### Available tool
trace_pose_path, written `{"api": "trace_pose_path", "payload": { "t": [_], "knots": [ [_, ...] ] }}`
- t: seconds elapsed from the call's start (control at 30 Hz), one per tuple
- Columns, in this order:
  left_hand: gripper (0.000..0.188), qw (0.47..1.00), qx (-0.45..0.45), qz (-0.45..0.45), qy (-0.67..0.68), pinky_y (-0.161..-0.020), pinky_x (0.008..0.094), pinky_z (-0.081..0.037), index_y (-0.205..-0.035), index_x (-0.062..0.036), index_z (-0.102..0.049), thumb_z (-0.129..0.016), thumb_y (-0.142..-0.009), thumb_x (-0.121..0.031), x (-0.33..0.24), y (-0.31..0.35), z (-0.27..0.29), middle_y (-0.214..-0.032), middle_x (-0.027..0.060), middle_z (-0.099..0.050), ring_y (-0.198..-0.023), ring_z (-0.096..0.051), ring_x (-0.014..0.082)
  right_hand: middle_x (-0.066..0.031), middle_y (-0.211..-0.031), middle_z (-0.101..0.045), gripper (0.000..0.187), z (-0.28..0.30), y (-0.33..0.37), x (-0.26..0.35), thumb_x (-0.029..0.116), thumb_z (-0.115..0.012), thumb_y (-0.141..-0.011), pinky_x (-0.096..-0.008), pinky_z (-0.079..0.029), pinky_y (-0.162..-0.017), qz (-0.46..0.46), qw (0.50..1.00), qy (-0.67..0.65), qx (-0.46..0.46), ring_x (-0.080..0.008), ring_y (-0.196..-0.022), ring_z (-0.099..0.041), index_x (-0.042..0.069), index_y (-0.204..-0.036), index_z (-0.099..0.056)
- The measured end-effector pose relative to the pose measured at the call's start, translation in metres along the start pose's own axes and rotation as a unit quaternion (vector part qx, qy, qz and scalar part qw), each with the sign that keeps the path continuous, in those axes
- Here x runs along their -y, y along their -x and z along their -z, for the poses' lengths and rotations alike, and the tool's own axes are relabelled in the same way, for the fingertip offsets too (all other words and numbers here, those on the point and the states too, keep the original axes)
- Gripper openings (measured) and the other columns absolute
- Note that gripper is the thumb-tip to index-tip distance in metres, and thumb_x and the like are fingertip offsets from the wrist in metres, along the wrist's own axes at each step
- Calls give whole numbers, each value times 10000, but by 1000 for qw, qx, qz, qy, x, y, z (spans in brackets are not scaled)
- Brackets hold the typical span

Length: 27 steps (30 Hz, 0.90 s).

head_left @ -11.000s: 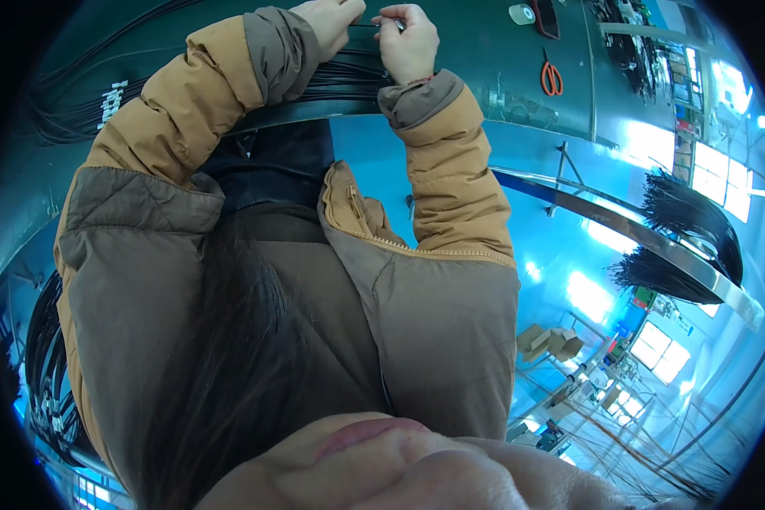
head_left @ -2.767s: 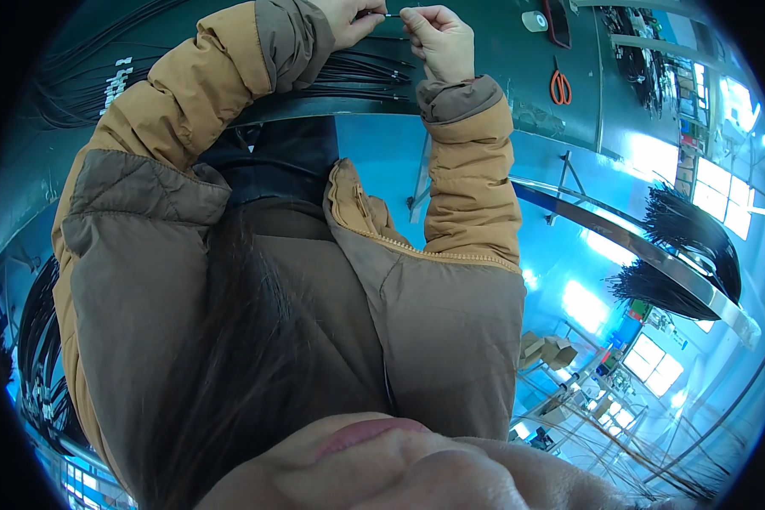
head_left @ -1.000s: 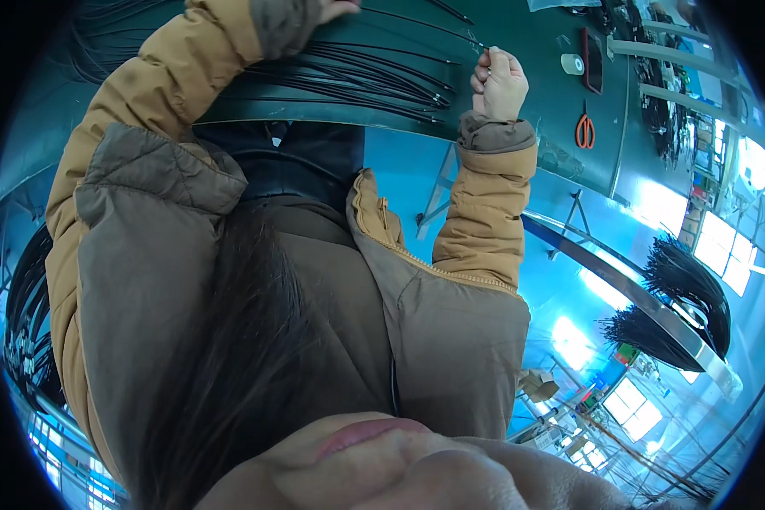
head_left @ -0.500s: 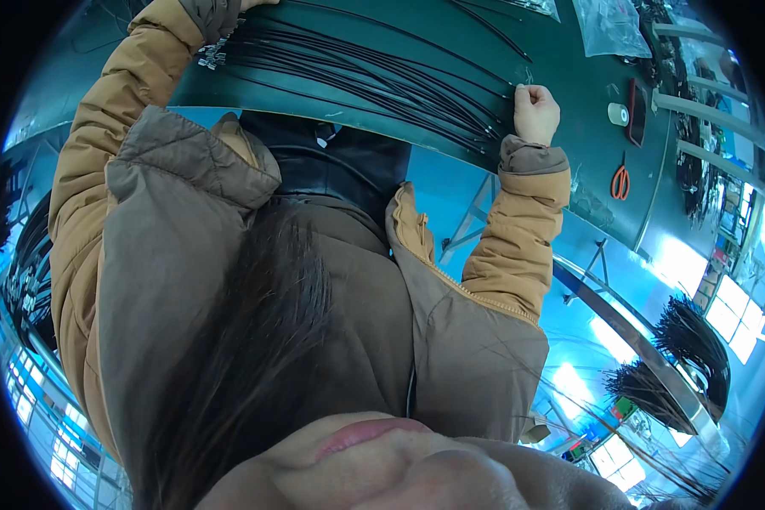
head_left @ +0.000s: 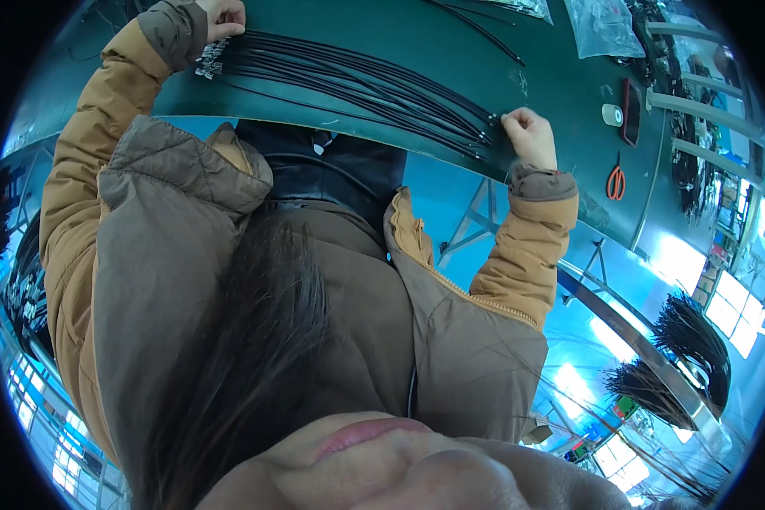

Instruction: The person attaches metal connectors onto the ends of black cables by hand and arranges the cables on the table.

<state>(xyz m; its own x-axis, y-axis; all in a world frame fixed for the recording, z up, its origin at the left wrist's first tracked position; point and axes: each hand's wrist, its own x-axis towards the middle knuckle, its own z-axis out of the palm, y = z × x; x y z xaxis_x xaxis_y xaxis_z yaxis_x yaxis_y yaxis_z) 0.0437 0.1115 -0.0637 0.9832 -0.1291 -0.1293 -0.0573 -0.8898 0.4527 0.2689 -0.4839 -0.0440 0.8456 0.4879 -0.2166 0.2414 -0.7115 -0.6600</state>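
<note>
A bundle of thin black cables [head_left: 348,81] lies lengthwise along the green table [head_left: 569,93], with small metal fittings [head_left: 209,61] gathered at its left end. My left hand [head_left: 222,19] is closed in a pinch at the left end of the cable along the bundle's far side. At the right end, the fingertips of my right hand [head_left: 530,138] are pressed together at the tip of what looks like the same cable. That cable runs between both hands against the others. The exact grip of my right fingers is partly hidden.
Farther back lie a few separate black cables [head_left: 484,32] and a transparent plastic bag [head_left: 603,30]. To the right are orange-handled scissors [head_left: 615,182], a white tape roll [head_left: 612,115] and a dark phone-like object [head_left: 631,112]. More cable bundles [head_left: 693,344] hang beyond the table.
Both hands have come nearer to me, and the cable between them has moved from apart at the far side to lie alongside the bundle. My left hand now shows more fully.
</note>
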Motion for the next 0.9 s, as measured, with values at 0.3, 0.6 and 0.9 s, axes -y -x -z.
{"api": "trace_pose_path", "payload": {
  "t": [0.3,0.6,0.9],
  "knots": [
    [398,975,18,152,-158,-962,482,-496,-1364,-105,-576,-611,-1007,-276,-140,-81,30,-1239,152,-574,-1113,-598,369,-163,-1008,-649,273,18,2,2,-63,-493,-973,-261,-431,-541,-162,847,-502,-64,-154,-718,-551,-69,-1234,-569],
    [407,988,54,36,-139,-986,488,-483,-1371,-109,-573,-603,-1013,-299,-197,-145,-2,-1231,157,-575,-1160,-583,375,-102,-832,-622,190,3,-12,-4,185,-650,-1032,-236,-370,-443,-126,795,-593,-11,-122,-584,-497,13,-1088,-590],
    [519,985,-139,-65,-79,-1022,468,-466,-1519,-137,-466,-544,-1008,-95,-138,-195,-60,-1181,240,-632,-1125,-609,403,-159,-948,-671,212,-22,-18,37,126,-607,-1035,-234,-392,-481,-110,811,-575,-14,-130,-632,-517,-21,-1184,-577]
  ]
}}
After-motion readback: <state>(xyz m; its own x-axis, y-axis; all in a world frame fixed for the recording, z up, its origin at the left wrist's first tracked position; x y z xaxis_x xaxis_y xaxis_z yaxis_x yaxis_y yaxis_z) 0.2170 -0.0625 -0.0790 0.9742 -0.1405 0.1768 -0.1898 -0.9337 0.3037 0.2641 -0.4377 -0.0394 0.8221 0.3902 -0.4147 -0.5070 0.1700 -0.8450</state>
